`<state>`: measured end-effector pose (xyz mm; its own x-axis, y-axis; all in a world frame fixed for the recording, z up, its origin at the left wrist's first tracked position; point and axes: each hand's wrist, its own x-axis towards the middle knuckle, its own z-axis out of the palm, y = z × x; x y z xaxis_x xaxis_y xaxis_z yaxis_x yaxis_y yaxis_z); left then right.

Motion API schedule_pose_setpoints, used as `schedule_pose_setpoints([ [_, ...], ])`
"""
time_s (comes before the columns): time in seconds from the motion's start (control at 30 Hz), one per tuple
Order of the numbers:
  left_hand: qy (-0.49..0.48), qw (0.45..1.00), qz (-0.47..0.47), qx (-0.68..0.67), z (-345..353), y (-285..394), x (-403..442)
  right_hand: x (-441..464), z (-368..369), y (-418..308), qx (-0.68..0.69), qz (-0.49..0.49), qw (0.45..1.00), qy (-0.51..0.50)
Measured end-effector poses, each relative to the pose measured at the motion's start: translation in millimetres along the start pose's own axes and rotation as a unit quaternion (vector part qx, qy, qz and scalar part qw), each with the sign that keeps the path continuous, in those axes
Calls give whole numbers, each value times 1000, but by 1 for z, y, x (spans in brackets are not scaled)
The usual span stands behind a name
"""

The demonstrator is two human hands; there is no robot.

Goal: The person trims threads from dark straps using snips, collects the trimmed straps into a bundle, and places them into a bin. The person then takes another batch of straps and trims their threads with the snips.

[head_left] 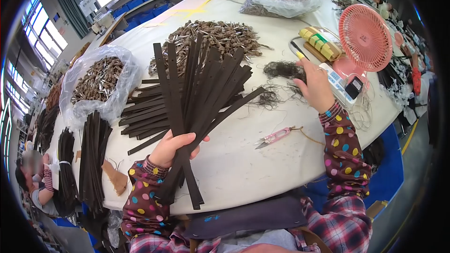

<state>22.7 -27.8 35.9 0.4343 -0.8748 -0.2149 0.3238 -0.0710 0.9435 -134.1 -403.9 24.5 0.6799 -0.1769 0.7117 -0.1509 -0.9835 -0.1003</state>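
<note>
In the left hand [177, 149], at the front of the table [281, 178], a fan of held strips [190, 107]. Behind it, loose strips [140, 124], then a heap of cords [234, 35]. To the left, a bag [70, 110] with more cords inside; in front of that, a bundle [93, 159]. Between both forearms, scissors [276, 136]. Just left of the right hand [316, 86], threads [281, 69]; to its right, a power strip [336, 80]; behind, a packet [323, 42], left of an electric fan [364, 37].
</note>
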Motion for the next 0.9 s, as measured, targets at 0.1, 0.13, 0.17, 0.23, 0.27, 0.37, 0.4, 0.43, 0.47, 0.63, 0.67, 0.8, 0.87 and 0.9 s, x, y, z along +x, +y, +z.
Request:
schedule_pose_setpoints([
  [0.1,-7,1000,-14,2,4,-2,0,16,-1,-50,144,-18,989,20],
  [0.13,-8,1000,-13,12,5,-2,1,20,4,-66,173,-43,984,26],
  [0.17,-8,1000,-12,23,6,-2,0,25,10,-83,203,-65,976,54],
  [0.23,-9,999,-10,35,7,-2,-1,33,24,-104,234,-64,970,23],
  [0.27,-10,999,-10,38,9,-2,-2,34,30,-109,250,-64,966,6],
  [0.37,-13,999,-6,40,8,-3,-4,32,51,-111,259,-77,963,11],
  [0.4,-14,999,-4,39,7,-2,-5,33,50,-106,234,-60,970,37],
  [0.43,-15,999,-2,40,5,-2,-6,34,48,-94,209,-44,975,62],
  [0.47,-16,999,1,40,4,-1,-7,35,45,-79,182,-29,979,85],
  [0.63,-18,1000,5,-8,-6,0,-8,23,28,-6,158,138,978,-7],
  [0.67,-18,1000,9,-16,-7,-1,-7,18,26,-5,186,161,969,-28],
  [0.8,-17,1000,16,-7,0,-3,-4,19,19,-46,361,156,908,-141],
  [0.87,-14,1000,11,22,4,-3,-4,29,10,-76,408,193,864,-225],
  [0.9,-14,999,9,33,8,-2,-5,29,15,-85,441,178,848,-233],
])
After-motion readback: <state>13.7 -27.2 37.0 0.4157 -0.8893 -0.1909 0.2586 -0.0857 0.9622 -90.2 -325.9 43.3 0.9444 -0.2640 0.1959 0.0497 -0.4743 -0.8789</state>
